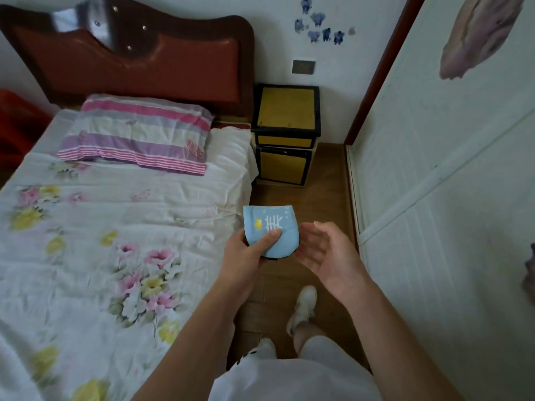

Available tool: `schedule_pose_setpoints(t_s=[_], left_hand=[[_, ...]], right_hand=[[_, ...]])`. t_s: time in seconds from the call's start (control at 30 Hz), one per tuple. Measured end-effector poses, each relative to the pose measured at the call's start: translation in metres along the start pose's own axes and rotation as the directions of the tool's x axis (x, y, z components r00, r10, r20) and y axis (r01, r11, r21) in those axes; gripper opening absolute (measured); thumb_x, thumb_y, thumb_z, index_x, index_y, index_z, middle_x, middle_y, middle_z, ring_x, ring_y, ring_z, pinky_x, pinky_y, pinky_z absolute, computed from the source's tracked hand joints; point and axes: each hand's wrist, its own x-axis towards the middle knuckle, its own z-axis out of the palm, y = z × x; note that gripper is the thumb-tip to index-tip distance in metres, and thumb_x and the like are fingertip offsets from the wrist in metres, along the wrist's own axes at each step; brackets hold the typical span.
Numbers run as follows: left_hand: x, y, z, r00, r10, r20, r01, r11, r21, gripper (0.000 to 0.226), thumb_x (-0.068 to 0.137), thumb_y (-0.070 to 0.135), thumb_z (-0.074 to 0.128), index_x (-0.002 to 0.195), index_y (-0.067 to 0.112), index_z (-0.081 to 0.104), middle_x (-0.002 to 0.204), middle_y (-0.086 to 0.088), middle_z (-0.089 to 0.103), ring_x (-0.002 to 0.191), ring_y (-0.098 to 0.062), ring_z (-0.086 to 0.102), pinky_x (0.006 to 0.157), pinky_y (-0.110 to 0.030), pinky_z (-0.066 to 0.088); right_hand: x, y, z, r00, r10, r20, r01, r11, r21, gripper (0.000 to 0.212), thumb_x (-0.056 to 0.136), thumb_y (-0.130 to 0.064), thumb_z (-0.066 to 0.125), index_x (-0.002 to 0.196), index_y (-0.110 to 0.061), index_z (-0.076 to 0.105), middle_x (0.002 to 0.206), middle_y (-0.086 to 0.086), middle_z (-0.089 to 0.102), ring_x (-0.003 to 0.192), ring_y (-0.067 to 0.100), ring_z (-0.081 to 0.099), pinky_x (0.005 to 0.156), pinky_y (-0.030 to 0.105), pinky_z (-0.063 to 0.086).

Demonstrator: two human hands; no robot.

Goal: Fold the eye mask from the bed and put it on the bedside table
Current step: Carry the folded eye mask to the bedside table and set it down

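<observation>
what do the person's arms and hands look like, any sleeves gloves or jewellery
Both forearms are bare right up to the bottom edge of the picture, so no sleeves show. The left hand and right hand wear no gloves, and no rings, watch or bracelets show on the sides in view. The fingernails look short and unpainted.

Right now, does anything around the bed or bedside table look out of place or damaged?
Nothing stands out. The left hand holds the folded eye mask; the right hand is open beside it. The bedside table stands upright.

Pillow (136,134): striped pink and purple, near the headboard (127,59)
Wall stickers (321,24): blue (shapes blurred)
Floor (327,183): wooden
</observation>
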Motion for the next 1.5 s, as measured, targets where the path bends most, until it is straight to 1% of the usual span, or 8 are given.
schedule_pose_setpoints(t_s=[0.13, 0.3, 0.47, 0.67, 0.93, 1.13, 1.33, 1.5], left_hand=[[0.053, 0.014, 0.008, 1.0, -0.006, -0.016, 0.006, 1.0, -0.012, 0.028, 0.079, 0.016, 0.08, 0.106, 0.012, 0.073, 0.104, -0.008, 0.08, 0.097, -0.026, 0.076, 0.071, -0.028, 0.062], [0.131, 0.04, 0.033, 1.0, -0.003, -0.023, 0.002, 1.0, -0.011, 0.017, 0.077, 0.019, 0.082, 0.094, 0.018, 0.079, 0.101, -0.007, 0.081, 0.094, -0.024, 0.077, 0.068, -0.026, 0.062], [0.219, 0.08, 0.08, 0.999, -0.006, -0.045, 0.007, 1.0, 0.016, 0.026, 0.083, 0.016, 0.078, 0.107, 0.011, 0.073, 0.097, -0.006, 0.081, 0.086, -0.022, 0.078, 0.055, -0.022, 0.059], [0.315, 0.123, 0.133, 0.998, 0.037, -0.044, -0.037, 0.999, -0.002, 0.035, 0.078, 0.025, 0.083, 0.109, 0.013, 0.073, 0.107, -0.01, 0.079, 0.101, -0.026, 0.075, 0.075, -0.03, 0.062], [0.384, 0.159, 0.152, 0.995, 0.044, -0.094, -0.047, 0.998, -0.029, 0.042, 0.072, 0.029, 0.085, 0.107, 0.011, 0.073, 0.104, -0.009, 0.08, 0.099, -0.025, 0.075, 0.071, -0.026, 0.061], [0.447, 0.184, 0.154, 0.993, 0.04, -0.108, -0.047, 0.996, -0.069, 0.038, 0.073, 0.025, 0.08, 0.106, 0.008, 0.073, 0.101, -0.01, 0.08, 0.096, -0.024, 0.076, 0.071, -0.027, 0.061], [0.538, 0.216, 0.15, 0.998, 0.037, -0.059, -0.04, 0.998, -0.055, 0.044, 0.074, 0.026, 0.081, 0.111, 0.006, 0.07, 0.105, -0.01, 0.079, 0.098, -0.024, 0.075, 0.07, -0.025, 0.06], [0.618, 0.246, 0.139, 1.0, -0.013, -0.001, 0.013, 0.999, -0.035, 0.045, 0.074, 0.026, 0.081, 0.114, 0.008, 0.069, 0.11, -0.01, 0.078, 0.102, -0.025, 0.074, 0.075, -0.029, 0.062]], right_hand=[[0.048, -0.029, 0.007, 1.0, 0.012, -0.013, -0.012, 1.0, 0.019, 0.029, 0.09, -0.028, 0.063, 0.109, -0.007, 0.073, 0.103, 0.014, 0.079, 0.096, 0.029, 0.076, 0.084, 0.042, 0.058], [0.121, -0.079, 0.015, 1.0, 0.019, 0.005, -0.019, 1.0, 0.01, 0.03, 0.09, -0.029, 0.063, 0.108, -0.008, 0.074, 0.108, 0.014, 0.078, 0.097, 0.029, 0.076, 0.081, 0.04, 0.059], [0.202, -0.157, 0.022, 0.999, 0.026, 0.035, -0.026, 1.0, -0.009, 0.03, 0.09, -0.03, 0.063, 0.108, -0.009, 0.074, 0.111, 0.014, 0.076, 0.098, 0.027, 0.075, 0.081, 0.039, 0.059], [0.28, -0.241, 0.026, 0.997, 0.034, 0.065, -0.034, 0.999, -0.004, 0.03, 0.089, -0.029, 0.066, 0.108, -0.009, 0.075, 0.11, 0.015, 0.077, 0.1, 0.027, 0.075, 0.088, 0.042, 0.058], [0.347, -0.293, 0.039, 0.993, 0.096, 0.069, -0.096, 0.995, -0.005, 0.027, 0.091, -0.026, 0.064, 0.108, -0.009, 0.074, 0.113, 0.017, 0.075, 0.101, 0.03, 0.074, 0.088, 0.042, 0.058], [0.404, -0.325, 0.057, 0.994, 0.106, 0.039, -0.106, 0.994, -0.015, 0.026, 0.092, -0.026, 0.063, 0.107, -0.008, 0.075, 0.113, 0.018, 0.074, 0.102, 0.03, 0.073, 0.086, 0.04, 0.059], [0.476, -0.364, 0.086, 0.996, 0.084, -0.016, -0.084, 0.996, 0.003, 0.027, 0.094, -0.027, 0.061, 0.11, -0.009, 0.072, 0.114, 0.016, 0.073, 0.101, 0.029, 0.074, 0.082, 0.037, 0.06], [0.537, -0.401, 0.13, 0.994, 0.078, -0.071, -0.079, 0.997, -0.004, 0.028, 0.094, -0.028, 0.062, 0.113, -0.01, 0.07, 0.116, 0.014, 0.072, 0.103, 0.029, 0.071, 0.084, 0.038, 0.058]])
